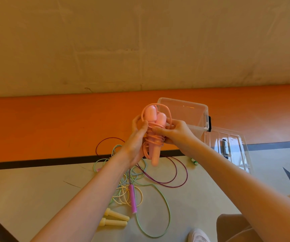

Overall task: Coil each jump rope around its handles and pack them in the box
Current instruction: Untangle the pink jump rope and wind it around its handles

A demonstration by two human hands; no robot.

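I hold a pink jump rope (154, 137) in mid-air, its two handles side by side with the cord wound round their middle. My left hand (137, 138) grips the bundle from the left. My right hand (174, 135) pinches the pink cord against the handles from the right. Behind the bundle stands a clear plastic box (198, 117) on the orange floor strip. On the floor below lie a purple rope (179, 179), a green rope (167, 210) with a pink handle (133, 199), and a yellow rope (123, 194) with two cream handles (113, 219).
The box's clear lid (231, 147) lies flat on the floor to its right. A small green and white object (194, 161) sits near the lid. My white shoe (199, 235) and knee show at the bottom right. A beige wall rises behind the orange strip.
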